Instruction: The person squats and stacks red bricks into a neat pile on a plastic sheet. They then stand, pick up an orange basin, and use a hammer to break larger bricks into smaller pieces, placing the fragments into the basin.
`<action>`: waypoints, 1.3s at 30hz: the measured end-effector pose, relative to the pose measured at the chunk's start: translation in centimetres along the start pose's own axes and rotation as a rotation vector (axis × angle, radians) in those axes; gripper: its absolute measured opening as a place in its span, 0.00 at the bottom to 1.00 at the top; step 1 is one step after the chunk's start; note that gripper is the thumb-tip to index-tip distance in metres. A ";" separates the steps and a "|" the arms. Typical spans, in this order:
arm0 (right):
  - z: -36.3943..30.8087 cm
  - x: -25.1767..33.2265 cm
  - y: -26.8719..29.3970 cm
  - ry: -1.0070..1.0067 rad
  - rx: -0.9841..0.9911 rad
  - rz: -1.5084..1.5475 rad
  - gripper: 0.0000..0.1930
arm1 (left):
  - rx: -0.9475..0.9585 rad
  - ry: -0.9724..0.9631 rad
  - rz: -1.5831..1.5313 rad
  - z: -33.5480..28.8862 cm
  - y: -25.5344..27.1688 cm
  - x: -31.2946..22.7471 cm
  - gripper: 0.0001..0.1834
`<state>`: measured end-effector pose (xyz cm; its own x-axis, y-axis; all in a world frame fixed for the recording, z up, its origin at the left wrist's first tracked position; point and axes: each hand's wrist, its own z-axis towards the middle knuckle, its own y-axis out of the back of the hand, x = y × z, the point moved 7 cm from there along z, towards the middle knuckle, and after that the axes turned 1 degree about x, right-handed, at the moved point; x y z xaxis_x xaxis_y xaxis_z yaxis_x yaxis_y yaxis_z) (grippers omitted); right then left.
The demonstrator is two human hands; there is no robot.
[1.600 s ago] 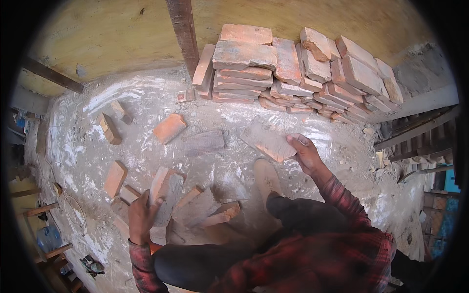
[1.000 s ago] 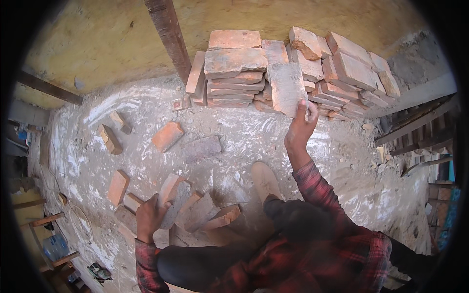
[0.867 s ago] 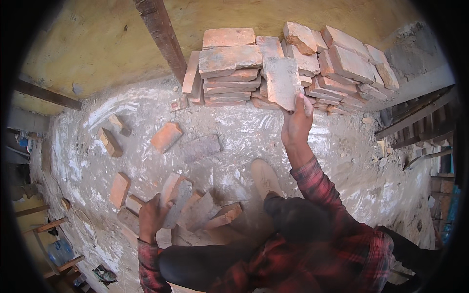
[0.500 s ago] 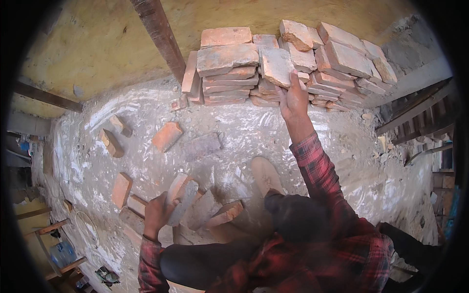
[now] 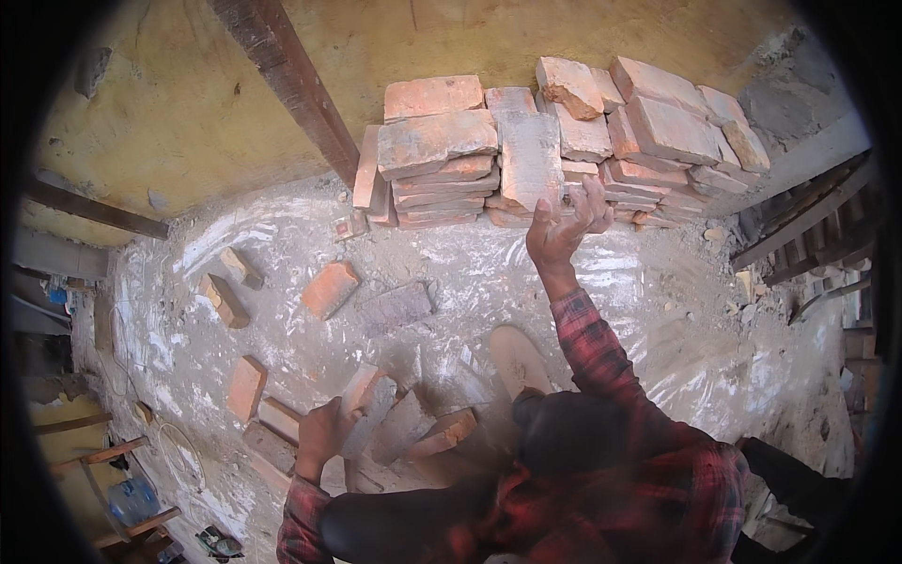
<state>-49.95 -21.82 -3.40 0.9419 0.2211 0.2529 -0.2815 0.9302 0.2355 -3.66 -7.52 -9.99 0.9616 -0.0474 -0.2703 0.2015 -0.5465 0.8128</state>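
Note:
My right hand [image 5: 566, 226] is open, palm up with fingers spread and curled, just in front of the brick stack. A greyish-orange brick [image 5: 531, 162] lies on the stack near its fingertips, and the hand seems to hold nothing. Down at the left, my left hand [image 5: 319, 434] grips the edge of a dusty brick [image 5: 369, 414] that leans among others on the floor; its fingertips are partly hidden. Beside that brick rest a grey brick [image 5: 404, 428] and a broken orange brick [image 5: 445, 433].
Stacked bricks [image 5: 442, 150] stand against the yellow wall [image 5: 451, 38], with a wooden post [image 5: 291, 85] leaning at their left. Loose bricks [image 5: 331, 289] are scattered over the dusty floor. My shoe [image 5: 520, 360] is between the floor pile and the stack.
My right hand has let go of the brick, which now lies straighter on the stack, and has drawn slightly back. My left hand stays at the floor bricks. The view has tilted a little.

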 end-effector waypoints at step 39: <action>-6.9 7.3 -2.1 -0.524 1.020 0.949 0.36 | -0.158 -0.123 -0.598 3.0 6.9 -5.0 0.22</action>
<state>-41.23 -20.10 -8.53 0.2289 0.2784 0.9328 -0.9495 -0.1474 0.2770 -7.61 -13.60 -4.57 0.6473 0.1277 -0.7514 0.7321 -0.3787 0.5663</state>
